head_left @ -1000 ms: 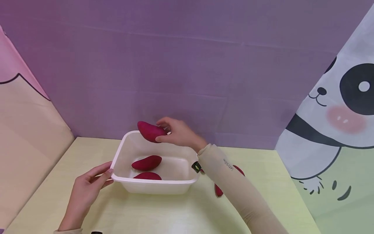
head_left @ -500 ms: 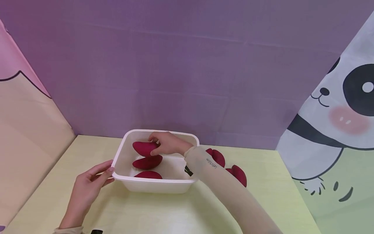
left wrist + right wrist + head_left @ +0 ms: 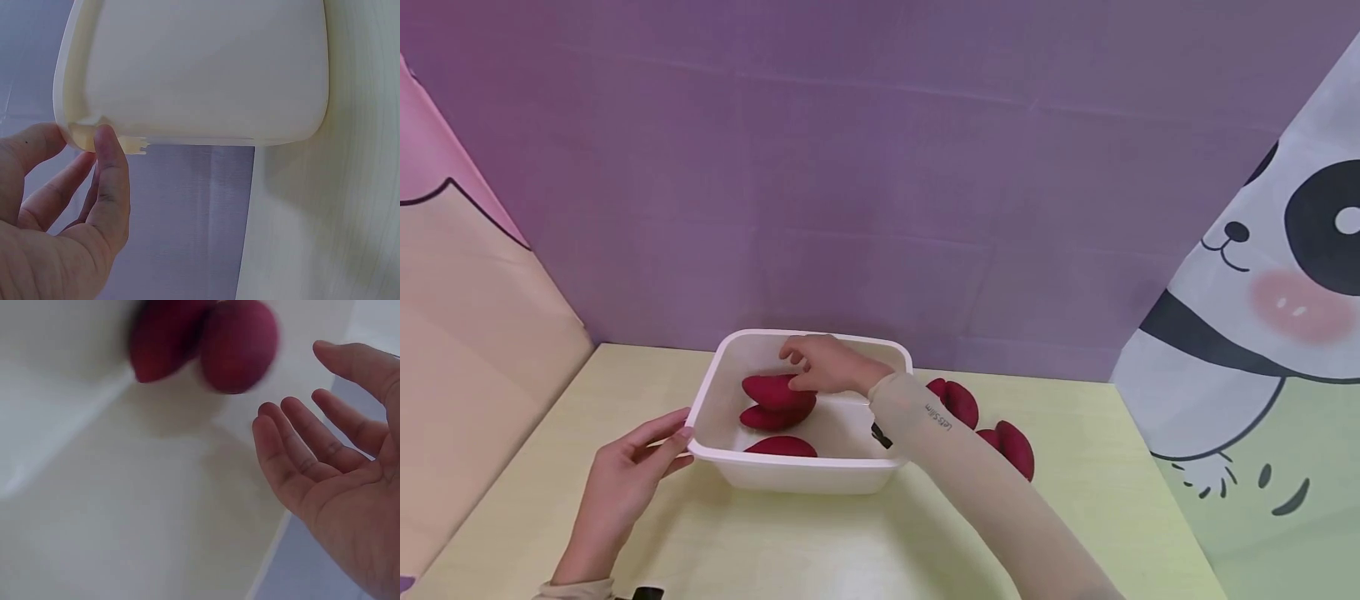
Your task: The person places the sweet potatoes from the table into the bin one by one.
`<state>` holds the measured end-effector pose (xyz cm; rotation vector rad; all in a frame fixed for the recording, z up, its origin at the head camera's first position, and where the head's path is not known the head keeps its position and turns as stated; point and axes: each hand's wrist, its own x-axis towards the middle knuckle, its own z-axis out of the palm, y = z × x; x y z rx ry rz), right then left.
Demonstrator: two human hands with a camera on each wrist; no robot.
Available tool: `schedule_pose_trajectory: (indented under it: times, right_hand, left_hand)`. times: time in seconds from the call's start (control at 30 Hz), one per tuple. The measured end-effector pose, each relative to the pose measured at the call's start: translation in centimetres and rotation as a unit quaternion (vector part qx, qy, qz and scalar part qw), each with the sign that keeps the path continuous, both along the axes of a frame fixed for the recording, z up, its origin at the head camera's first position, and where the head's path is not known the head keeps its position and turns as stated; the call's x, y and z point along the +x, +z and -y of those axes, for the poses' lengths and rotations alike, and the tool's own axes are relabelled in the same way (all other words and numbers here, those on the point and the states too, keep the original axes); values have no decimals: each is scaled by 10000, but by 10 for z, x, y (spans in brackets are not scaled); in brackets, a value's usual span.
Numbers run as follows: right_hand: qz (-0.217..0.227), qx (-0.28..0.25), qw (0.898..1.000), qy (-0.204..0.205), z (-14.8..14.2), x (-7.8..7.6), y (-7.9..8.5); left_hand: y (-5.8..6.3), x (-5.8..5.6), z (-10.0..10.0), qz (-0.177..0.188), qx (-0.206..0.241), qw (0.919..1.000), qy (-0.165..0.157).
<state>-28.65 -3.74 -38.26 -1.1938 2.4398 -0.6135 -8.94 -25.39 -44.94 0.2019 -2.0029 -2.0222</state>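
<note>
A white plastic tub (image 3: pixel 805 477) stands on the table. My left hand (image 3: pixel 625 483) pinches its left rim between thumb and fingers, as the left wrist view also shows. Several dark red sweet potatoes lie in the tub: a rear one (image 3: pixel 765 389) against a middle one (image 3: pixel 775 417), and a front one (image 3: pixel 782 447) partly hidden by the near wall. My right hand (image 3: pixel 831 367) is over the tub beside the rear one. In the right wrist view, its loosely bent fingers (image 3: pixel 275 450) hold nothing and are apart from the nearest sweet potato (image 3: pixel 240 347), which is blurred.
More red sweet potatoes (image 3: pixel 961 404) lie on the table right of the tub, with another (image 3: pixel 1017 450) nearer, partly behind the right sleeve (image 3: pixel 970 475). A purple backdrop (image 3: pixel 880 167) rises behind the table (image 3: pixel 760 542); a panda-printed panel (image 3: pixel 1210 375) borders the right.
My right hand has lowered a sweet potato into the tub and let it go; it now lies against the middle one. The left hand has stayed on the rim.
</note>
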Motion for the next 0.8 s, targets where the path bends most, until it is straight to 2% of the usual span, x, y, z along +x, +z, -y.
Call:
schedule_pose_trajectory:
  times: [0.23,0.43,0.6,0.8]
  right_hand:
    - [-349,-261,9991,12,-14,12,35]
    - [-684,-738,9949,111,-41,23,59]
    - [-887,-1213,9886,72,-72,31,64]
    - [-1125,-1553,9812,-229,-114,46,55]
  left_hand:
    - [1,2,1,29,-85,10000,-34]
    - [1,4,1,72,-150,9998,-55]
    - [1,4,2,63,-123,9999,-25]
    - [1,5,2,84,-53,9999,-36]
